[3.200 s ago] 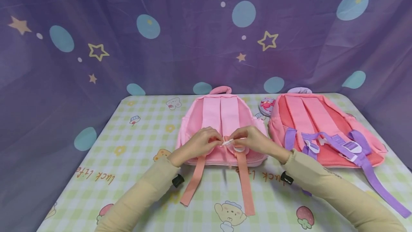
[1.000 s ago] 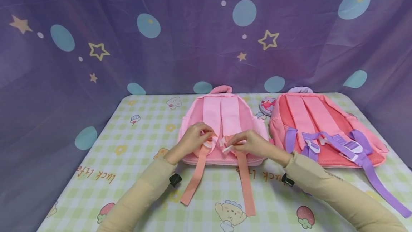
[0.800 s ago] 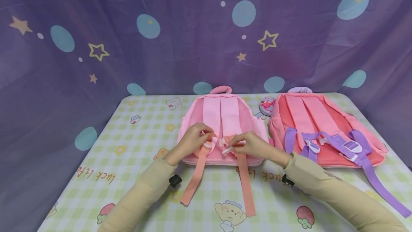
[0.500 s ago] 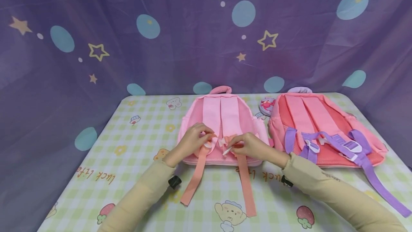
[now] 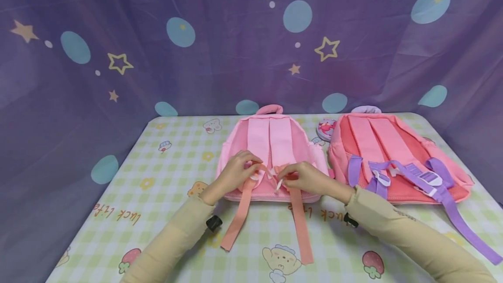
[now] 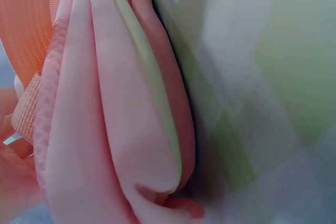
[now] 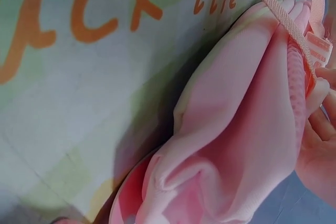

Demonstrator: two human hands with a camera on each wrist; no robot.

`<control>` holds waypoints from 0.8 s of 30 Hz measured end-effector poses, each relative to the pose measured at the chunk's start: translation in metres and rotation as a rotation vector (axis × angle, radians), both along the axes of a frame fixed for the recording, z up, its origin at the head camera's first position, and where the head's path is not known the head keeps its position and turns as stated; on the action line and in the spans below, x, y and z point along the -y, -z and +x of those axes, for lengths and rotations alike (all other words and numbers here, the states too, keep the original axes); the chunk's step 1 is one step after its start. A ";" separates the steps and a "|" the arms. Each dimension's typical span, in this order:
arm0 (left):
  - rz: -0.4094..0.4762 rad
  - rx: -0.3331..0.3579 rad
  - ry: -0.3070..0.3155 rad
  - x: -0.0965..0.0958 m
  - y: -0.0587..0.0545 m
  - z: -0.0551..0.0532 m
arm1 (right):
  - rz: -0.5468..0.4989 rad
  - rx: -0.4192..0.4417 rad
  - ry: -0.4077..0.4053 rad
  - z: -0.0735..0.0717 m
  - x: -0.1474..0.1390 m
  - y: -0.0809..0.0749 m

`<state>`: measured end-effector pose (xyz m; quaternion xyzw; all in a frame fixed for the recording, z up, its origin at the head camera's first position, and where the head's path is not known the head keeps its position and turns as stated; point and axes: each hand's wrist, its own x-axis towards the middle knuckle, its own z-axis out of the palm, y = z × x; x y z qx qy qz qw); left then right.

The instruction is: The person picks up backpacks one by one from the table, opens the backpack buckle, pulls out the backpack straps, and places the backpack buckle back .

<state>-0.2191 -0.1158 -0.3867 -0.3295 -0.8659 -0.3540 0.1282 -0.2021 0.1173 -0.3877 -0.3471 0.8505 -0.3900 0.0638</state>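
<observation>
A pink backpack lies with its shoulder straps up, in the head view's centre. My left hand is at its left lower strap, pinching peach webbing between thumb and fingers. In the left wrist view, part of that hand shows behind a peach strap. With thumb and fingertips, my right hand pinches a small white plastic buckle near the bag's midline. The right wrist view shows this hand beside the bag's edge; what its fingertips grip is partly hidden.
To the right lies a coral backpack with purple straps and a small round pouch. Two loose peach strap ends hang toward me over the checked tablecloth. A purple curtain stands behind.
Earlier both hands met at the white buckle; my left hand has since shifted left to the peach webbing. Over the last half second the buckle in my right hand has turned more upright.
</observation>
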 end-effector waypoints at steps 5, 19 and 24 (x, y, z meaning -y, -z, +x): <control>0.004 0.004 0.002 0.001 0.003 -0.001 | 0.010 0.008 0.003 0.000 -0.001 -0.001; 0.024 0.026 0.026 0.002 0.003 0.002 | 0.006 -0.015 0.004 0.001 -0.005 -0.002; 0.028 0.003 0.040 0.003 0.003 0.004 | -0.008 -0.023 0.023 0.003 -0.008 -0.004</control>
